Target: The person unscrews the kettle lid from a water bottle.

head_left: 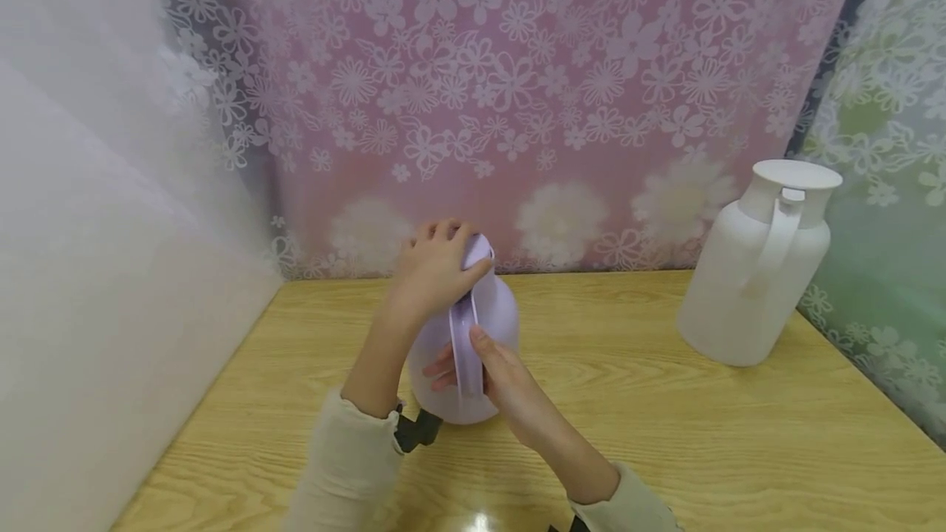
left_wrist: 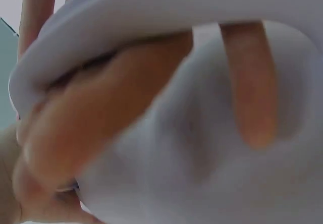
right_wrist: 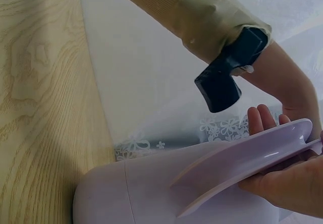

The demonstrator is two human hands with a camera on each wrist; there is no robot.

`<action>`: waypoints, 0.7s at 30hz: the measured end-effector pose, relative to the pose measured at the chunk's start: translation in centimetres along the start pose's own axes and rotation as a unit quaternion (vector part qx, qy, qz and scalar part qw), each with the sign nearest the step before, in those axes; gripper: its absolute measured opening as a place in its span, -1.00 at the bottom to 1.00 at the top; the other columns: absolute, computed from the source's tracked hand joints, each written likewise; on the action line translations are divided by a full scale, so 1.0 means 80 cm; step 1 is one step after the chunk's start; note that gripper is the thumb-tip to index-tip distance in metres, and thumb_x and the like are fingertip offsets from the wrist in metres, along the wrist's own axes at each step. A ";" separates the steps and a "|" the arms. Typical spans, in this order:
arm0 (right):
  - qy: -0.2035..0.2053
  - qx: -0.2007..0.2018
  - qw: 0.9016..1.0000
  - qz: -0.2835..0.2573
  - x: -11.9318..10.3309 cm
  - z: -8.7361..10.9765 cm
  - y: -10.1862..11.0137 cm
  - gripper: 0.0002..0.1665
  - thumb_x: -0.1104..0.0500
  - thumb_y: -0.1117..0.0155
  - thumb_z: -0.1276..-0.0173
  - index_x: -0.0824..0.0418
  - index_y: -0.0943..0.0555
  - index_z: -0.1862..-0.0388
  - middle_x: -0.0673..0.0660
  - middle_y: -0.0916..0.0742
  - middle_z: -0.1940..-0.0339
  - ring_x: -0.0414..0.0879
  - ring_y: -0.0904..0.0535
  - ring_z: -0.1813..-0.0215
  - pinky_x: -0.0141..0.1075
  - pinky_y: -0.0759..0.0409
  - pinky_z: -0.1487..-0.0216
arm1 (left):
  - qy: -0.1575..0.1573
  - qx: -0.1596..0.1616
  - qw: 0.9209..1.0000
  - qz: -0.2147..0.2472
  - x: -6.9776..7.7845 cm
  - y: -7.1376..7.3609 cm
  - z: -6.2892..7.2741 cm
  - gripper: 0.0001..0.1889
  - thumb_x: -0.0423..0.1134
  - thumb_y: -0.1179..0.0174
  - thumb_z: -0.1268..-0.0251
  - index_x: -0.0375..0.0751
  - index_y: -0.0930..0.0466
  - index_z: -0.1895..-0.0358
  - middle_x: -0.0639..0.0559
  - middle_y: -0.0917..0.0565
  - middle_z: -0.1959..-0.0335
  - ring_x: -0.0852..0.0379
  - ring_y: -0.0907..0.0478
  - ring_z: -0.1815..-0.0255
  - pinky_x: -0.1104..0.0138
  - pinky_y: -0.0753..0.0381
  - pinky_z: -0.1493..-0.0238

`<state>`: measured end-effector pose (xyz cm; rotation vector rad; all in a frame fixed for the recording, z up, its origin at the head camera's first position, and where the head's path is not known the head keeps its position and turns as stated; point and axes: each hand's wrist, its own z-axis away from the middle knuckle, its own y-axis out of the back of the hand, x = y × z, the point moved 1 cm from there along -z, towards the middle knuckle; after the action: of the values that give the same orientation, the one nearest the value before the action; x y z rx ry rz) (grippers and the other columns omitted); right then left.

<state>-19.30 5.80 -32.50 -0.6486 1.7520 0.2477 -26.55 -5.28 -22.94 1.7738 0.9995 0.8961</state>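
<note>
A lilac thermos jug (head_left: 502, 310) stands upright on the wooden table, its handle facing me. Over its lid (head_left: 477, 249) my left hand (head_left: 429, 269) is spread, fingers across the top and thumb along the near side. My right hand (head_left: 513, 388) holds the handle (head_left: 466, 351), with fingers passed through the loop and the thumb on the near right side. In the right wrist view, fingertips (right_wrist: 260, 119) show beyond the handle (right_wrist: 242, 168). Up close in the left wrist view, blurred fingers (left_wrist: 101, 108) pass behind the pale handle (left_wrist: 151, 7).
At the right of the table (head_left: 606, 417) stands a white jug (head_left: 746, 286) with a handle and flat lid. A flowered pink curtain (head_left: 517, 105) hangs along the back edge. A white wall (head_left: 111, 269) rises on the left. A black mount (right_wrist: 227, 72) sits on the left wrist.
</note>
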 end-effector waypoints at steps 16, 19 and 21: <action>0.006 -0.012 1.000 0.016 0.000 0.002 0.005 -0.37 -0.08 0.43 -0.54 0.34 -0.48 -0.02 0.23 -0.64 0.16 0.19 -0.56 0.09 -0.05 -0.47 0.03 | 0.114 -0.024 0.990 -0.085 0.042 0.000 -0.008 -0.34 0.21 0.21 -0.36 -0.18 -0.19 -0.34 -0.21 -0.24 -0.27 -0.26 -0.11 -0.26 -0.18 -0.17 -0.09; 0.004 -0.012 1.000 0.013 0.000 0.002 0.004 -0.34 -0.08 0.43 -0.54 0.40 -0.47 -0.02 0.27 -0.64 0.16 0.20 -0.57 0.11 -0.04 -0.47 0.02 | 0.120 -0.035 0.992 -0.008 0.036 0.002 -0.004 -0.25 0.29 0.27 -0.32 -0.22 -0.14 -0.36 -0.24 -0.20 -0.31 -0.26 -0.02 -0.31 -0.17 -0.03 -0.19; 0.002 -0.012 1.000 0.010 0.001 0.001 0.002 -0.32 -0.09 0.43 -0.53 0.45 -0.47 -0.01 0.29 -0.64 0.15 0.20 -0.57 0.11 -0.04 -0.47 0.01 | 0.121 -0.039 0.991 0.041 0.029 0.004 0.001 -0.20 0.33 0.30 -0.30 -0.24 -0.11 -0.38 -0.26 -0.14 -0.34 -0.27 0.06 -0.35 -0.18 0.10 -0.23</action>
<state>-19.30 5.96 -32.62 -0.6490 1.7628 0.2808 -25.42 -3.31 -22.28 1.6782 1.0353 1.2084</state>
